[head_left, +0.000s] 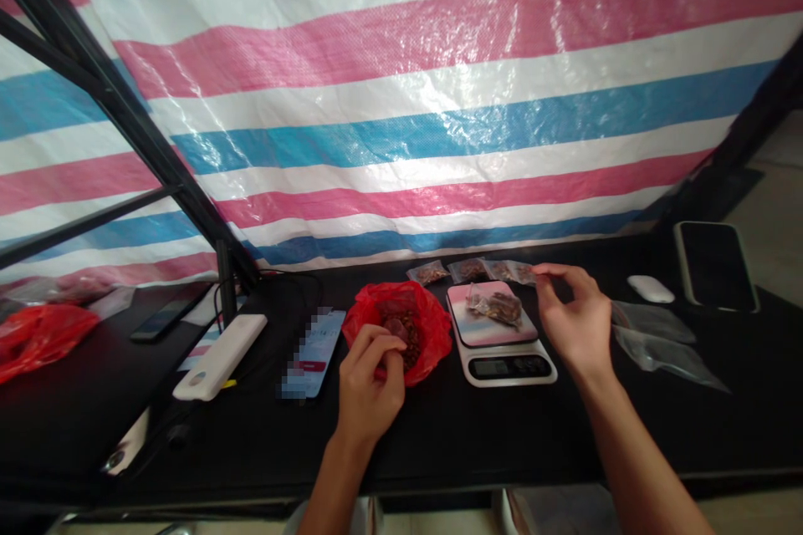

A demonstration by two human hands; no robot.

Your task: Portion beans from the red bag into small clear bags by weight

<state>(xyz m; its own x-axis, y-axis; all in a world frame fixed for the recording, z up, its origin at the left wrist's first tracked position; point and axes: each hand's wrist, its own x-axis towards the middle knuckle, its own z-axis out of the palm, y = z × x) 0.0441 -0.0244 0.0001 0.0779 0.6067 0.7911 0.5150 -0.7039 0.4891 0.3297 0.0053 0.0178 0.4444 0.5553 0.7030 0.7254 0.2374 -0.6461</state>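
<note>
An open red plastic bag (432, 326) holds small brown pieces (411, 338). My left hand (371, 380) is at its near edge, fingers curled and pinched together over the contents; what they hold, if anything, is hidden. A white kitchen scale (464, 364) stands to the right of the red bag. On its plate lies a clear bag of brown pieces (502, 308). My right hand (578, 319) reaches past the scale's right side. Its thumb and index finger close at the edge of a small plastic bag (522, 272), the last in a row of filled bags (467, 270) behind the scale.
Flat clear bags (658, 343) lie to the right, near a white mouse-like object (651, 289) and a dark-screened phone (715, 266). A lit phone (317, 351) and white power bank (221, 358) lie left. Striped sheeting (439, 134) hangs behind the black table (439, 443).
</note>
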